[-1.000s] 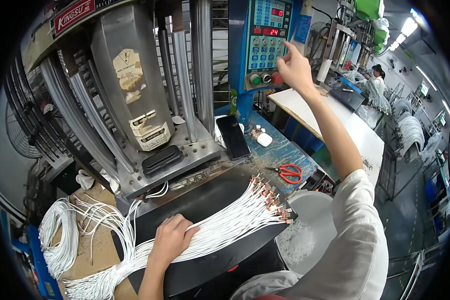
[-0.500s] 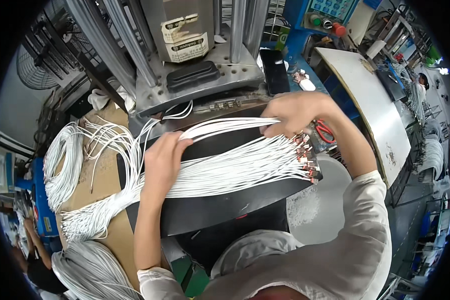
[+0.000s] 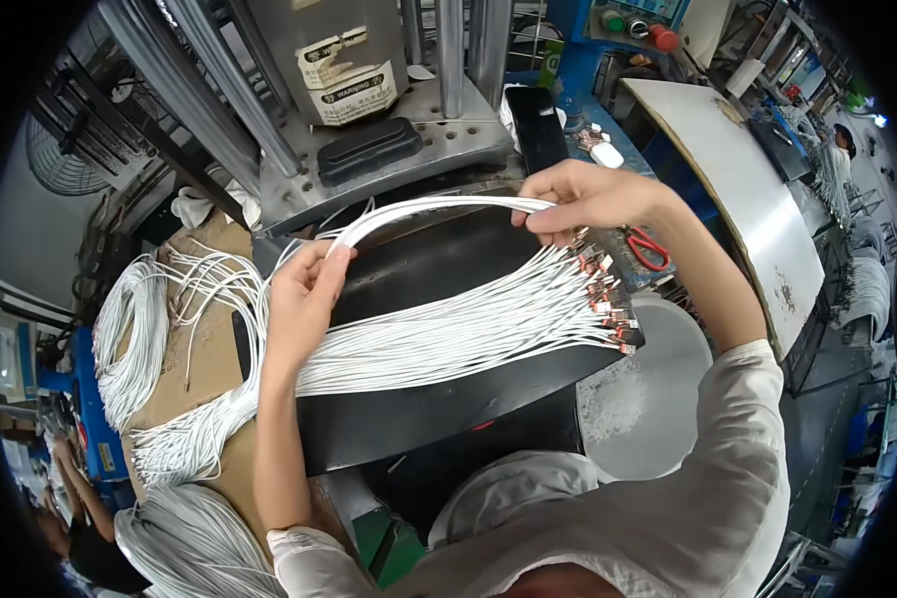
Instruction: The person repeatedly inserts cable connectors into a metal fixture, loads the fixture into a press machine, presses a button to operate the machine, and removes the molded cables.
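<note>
Between my hands a thin bundle of white cables (image 3: 439,202) arches above the black work board (image 3: 409,429). My left hand (image 3: 307,299) is closed on the bundle's left part, thumb on top. At its right end my right hand (image 3: 583,197) pinches the bundle, and the fingers hide the tips. Below lies a broad fan of white cables (image 3: 448,334), spread side by side on the board. Small connectors with orange-red and metal parts (image 3: 608,299) tip the fan's right end. The fan's left part gathers behind my left forearm and runs onto brown cardboard.
A press with steel columns and a base plate (image 3: 468,140) stands behind the board. Red-handled pliers (image 3: 648,249) and a black phone (image 3: 538,130) lie at the right. A grey round tub (image 3: 658,399) holds white bits. Coiled cables (image 3: 135,339) rest at left, near another person's arm (image 3: 85,488).
Both hands have risen with the cable bundle, which now arches higher and sits tighter together. My left hand has shifted left. The whole view has tilted slightly.
</note>
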A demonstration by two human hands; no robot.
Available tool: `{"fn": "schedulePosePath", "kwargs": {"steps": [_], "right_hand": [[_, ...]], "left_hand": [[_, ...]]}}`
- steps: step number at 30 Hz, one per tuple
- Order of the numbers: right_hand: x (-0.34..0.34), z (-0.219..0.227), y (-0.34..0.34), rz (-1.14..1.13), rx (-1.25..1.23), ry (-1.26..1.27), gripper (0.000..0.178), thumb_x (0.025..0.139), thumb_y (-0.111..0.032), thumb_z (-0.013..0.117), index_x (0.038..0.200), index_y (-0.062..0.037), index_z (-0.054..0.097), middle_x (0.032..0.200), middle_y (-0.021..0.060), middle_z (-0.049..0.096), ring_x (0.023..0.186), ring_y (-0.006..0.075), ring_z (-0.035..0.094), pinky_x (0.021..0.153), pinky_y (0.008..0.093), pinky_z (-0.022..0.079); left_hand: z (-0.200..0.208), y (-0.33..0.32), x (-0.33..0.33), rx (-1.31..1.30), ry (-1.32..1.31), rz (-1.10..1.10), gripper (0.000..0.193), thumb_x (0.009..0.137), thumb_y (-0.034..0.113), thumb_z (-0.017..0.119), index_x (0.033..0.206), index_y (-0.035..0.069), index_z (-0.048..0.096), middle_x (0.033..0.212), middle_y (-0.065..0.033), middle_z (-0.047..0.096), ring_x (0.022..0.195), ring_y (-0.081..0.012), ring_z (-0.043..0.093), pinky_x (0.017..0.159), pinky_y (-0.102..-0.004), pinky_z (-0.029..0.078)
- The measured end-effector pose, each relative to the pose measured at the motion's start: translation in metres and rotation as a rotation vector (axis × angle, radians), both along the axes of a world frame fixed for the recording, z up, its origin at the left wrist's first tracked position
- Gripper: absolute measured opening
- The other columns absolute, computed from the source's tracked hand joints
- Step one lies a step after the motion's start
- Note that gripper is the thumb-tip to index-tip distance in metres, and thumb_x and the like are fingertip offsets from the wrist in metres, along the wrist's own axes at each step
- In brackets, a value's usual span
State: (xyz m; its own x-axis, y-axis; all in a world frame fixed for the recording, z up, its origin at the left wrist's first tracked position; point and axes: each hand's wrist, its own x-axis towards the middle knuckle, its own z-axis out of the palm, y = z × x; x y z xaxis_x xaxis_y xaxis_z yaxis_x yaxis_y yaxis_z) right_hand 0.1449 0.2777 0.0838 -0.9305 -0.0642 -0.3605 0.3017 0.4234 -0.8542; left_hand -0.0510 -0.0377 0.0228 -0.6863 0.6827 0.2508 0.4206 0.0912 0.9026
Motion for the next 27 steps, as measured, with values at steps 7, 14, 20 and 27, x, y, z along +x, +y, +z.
{"fn": "schedulePosePath", "kwargs": {"steps": [7,14,20,27], "right_hand": [[0.02,0.004,0.063,-0.082,-0.219,0.04,0.04,0.098,-0.038,0.061,0.103,0.001,0.068,0.091,0.0073,0.068,0.085,0.0142,0.066,0.073,0.0288,0.053],[-0.041,-0.041,-0.002,-0.036,-0.258,0.079,0.059,0.099,-0.051,0.052,0.121,0.0022,0.064,0.115,0.0182,0.066,0.111,0.0262,0.061,0.095,0.0369,0.048],[-0.062,-0.084,-0.019,-0.065,0.955,0.581,0.054,0.096,-0.039,0.062,0.131,0.0016,0.056,0.129,0.0225,0.058,0.11,0.0354,0.06,0.098,0.0443,0.045],[-0.056,-0.094,-0.052,-0.116,0.924,0.428,0.035,0.092,-0.025,0.069,0.113,0.0008,0.058,0.118,0.0175,0.061,0.094,0.0306,0.063,0.079,0.0428,0.048]], "left_hand": [[0.03,0.081,0.041,-0.206,-0.708,-0.858,0.033,0.098,0.016,0.062,0.122,-0.006,0.062,0.069,0.0004,0.058,0.057,-0.0051,0.05,0.048,-0.0208,0.037],[-0.016,0.129,0.103,-0.011,-0.878,-0.558,0.028,0.103,0.022,0.054,0.115,-0.003,0.061,0.087,-0.0049,0.063,0.061,-0.0061,0.05,0.053,-0.0219,0.04],[-0.016,0.064,0.061,-0.163,-0.705,-0.471,0.029,0.105,0.022,0.051,0.12,0.0,0.058,0.091,-0.0054,0.063,0.06,-0.0062,0.051,0.051,-0.0211,0.039],[-0.017,0.048,0.059,-0.021,-0.862,-0.49,0.026,0.101,0.016,0.057,0.119,-0.003,0.06,0.092,-0.0063,0.064,0.062,-0.007,0.055,0.054,-0.0212,0.042]]}}
